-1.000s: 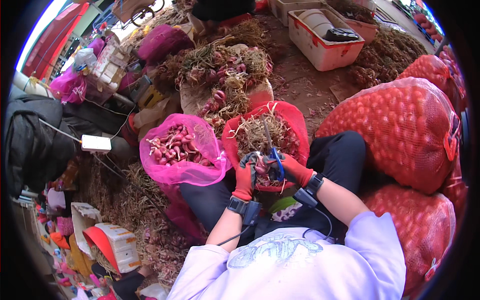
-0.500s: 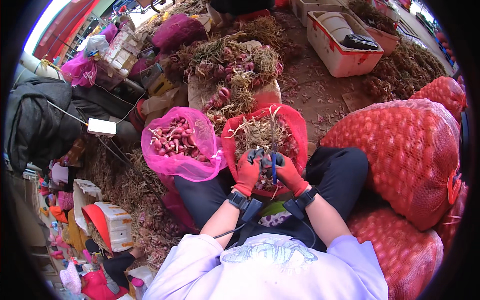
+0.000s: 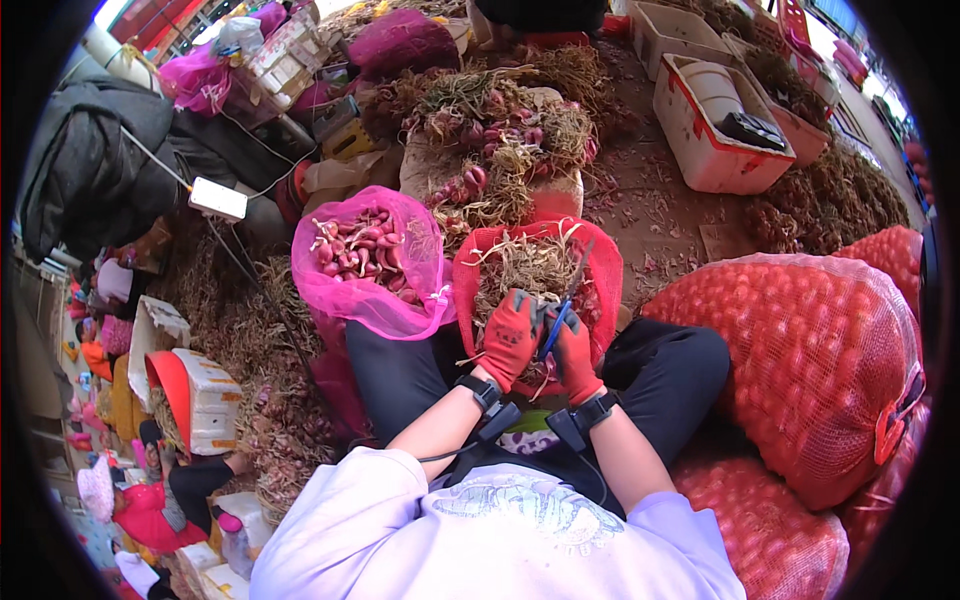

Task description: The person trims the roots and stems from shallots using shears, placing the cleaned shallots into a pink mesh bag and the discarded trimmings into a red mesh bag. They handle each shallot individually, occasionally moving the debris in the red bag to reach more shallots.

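Note:
Both my hands wear red gloves with dark fingertips and meet above a red mesh bag (image 3: 609, 285) full of dry stalks and roots (image 3: 530, 262). Blue-handled scissors (image 3: 553, 335) are in my right hand (image 3: 573, 358), their blades slanting up and to the right over the bag. Close beside them, my left hand (image 3: 511, 338) is closed; its fingers hide whatever is between them. Just left of the red bag, a pink mesh bag (image 3: 378, 330) stands with its mouth wide, holding loose trimmed shallots (image 3: 362, 248).
Untrimmed shallots (image 3: 475, 180) with dry stalks lie heaped on a pale board ahead. Large filled red mesh sacks (image 3: 790, 350) crowd my right side. White foam boxes (image 3: 720, 130) stand at the far right. A cable with a white box (image 3: 217, 199) hangs at left; another person (image 3: 160, 510) sits lower left.
The scissors have tipped from nearly upright to slanting right. My left hand has turned with its back more upward. The whole view has shifted a little.

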Demonstrator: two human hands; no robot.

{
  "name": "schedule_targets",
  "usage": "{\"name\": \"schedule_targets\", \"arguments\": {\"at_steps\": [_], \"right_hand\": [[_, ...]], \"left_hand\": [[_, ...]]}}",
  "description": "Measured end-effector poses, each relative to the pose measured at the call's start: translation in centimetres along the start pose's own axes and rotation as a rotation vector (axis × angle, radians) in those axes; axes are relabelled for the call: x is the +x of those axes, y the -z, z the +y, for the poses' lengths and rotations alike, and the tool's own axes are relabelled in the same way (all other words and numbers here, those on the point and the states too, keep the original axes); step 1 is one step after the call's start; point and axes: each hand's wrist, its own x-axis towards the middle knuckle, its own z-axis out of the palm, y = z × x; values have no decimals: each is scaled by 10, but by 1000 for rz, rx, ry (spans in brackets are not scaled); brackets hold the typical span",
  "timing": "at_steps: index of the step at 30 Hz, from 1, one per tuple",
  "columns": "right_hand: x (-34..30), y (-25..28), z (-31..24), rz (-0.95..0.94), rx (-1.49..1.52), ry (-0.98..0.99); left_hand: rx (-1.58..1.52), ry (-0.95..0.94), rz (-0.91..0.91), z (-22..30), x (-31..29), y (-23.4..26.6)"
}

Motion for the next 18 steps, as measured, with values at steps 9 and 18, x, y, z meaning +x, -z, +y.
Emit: {"name": "schedule_targets", "arguments": {"at_steps": [9,18], "right_hand": [[8,15,-6,174,242,149],[0,10,-35,69,327,137]], "left_hand": [[-241,-19,299,12,-5,-27],[-1758,672,-59,-29,-7,-27]]}}
